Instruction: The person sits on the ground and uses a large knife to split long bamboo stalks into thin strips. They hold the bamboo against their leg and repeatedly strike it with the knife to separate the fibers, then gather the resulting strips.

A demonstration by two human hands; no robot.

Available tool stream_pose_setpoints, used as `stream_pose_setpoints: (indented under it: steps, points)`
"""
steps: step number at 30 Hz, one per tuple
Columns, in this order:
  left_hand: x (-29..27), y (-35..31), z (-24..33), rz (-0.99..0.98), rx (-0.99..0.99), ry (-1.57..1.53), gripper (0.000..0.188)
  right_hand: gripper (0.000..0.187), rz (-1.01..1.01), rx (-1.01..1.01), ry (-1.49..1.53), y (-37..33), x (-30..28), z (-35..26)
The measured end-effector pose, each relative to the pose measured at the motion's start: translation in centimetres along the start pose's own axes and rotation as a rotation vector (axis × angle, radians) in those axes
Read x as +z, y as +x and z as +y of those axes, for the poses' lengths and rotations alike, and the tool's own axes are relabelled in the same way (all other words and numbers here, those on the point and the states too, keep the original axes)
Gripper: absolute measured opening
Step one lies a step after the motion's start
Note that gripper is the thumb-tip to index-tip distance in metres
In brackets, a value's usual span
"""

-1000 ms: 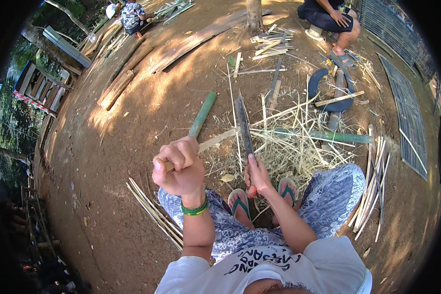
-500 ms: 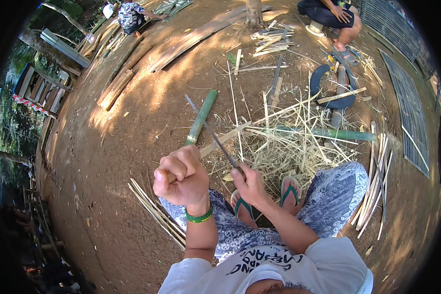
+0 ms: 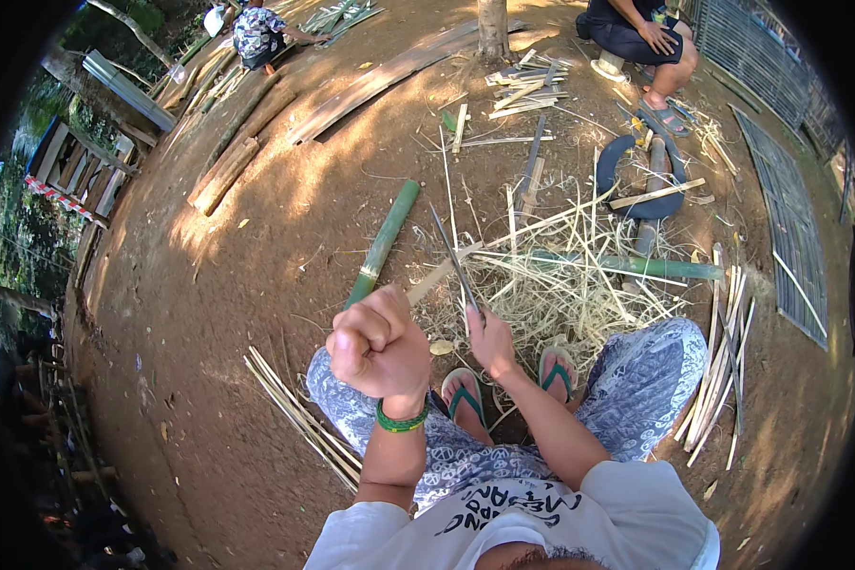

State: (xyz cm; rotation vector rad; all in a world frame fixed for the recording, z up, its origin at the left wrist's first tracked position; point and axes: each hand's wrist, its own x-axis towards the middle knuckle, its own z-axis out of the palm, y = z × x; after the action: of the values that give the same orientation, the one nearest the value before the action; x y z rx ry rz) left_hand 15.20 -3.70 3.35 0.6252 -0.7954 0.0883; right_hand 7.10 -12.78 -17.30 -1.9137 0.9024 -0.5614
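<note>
My left hand [image 3: 382, 347], with a green band at its wrist, is closed in a fist around a flat pale bamboo strip [image 3: 439, 273]. The strip slants away to the upper right over a heap of shavings. A long thin knife [image 3: 459, 266] stands out from my right hand [image 3: 490, 344], whose fingers are wrapped round its handle. Its dark blade points up and left and crosses the strip, a little beyond the left fist; whether the edge touches the strip I cannot tell. Past my left fist lies a green bamboo pole piece [image 3: 385, 239] on the soil.
Curly bamboo shavings [image 3: 579, 285] surround a green bamboo pole [image 3: 660, 264] before my feet. Split strips lie in bundles at my left [image 3: 299, 413] and right [image 3: 717, 380]. A dark curved pad [image 3: 616, 161] lies beyond. One person sits far right; another crouches far left.
My right hand and knife have moved slightly right, and the blade stands steeper. My left fist has shifted a little right with the strip still in it.
</note>
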Motion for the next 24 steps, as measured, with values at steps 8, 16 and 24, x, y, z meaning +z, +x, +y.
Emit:
stream_pose_setpoints:
  steps: [8, 16, 24]
  points:
    - [0.0, -0.4, 0.0, 0.032, 0.037, -0.012, 0.048, 0.039, -0.037, -0.295, 0.107, -2.2, -1.0, -0.8]
    - [0.0, 2.3, 2.1, 0.238, 0.025, 0.105, 0.049, 0.036, -0.023, 0.321, 0.419, -2.9, -0.8, 2.8]
    - [2.7, 2.5, 1.7, 0.326, -0.005, 0.149, 0.045, 0.039, -0.288, -0.017, 0.353, -5.3, -4.7, -7.1]
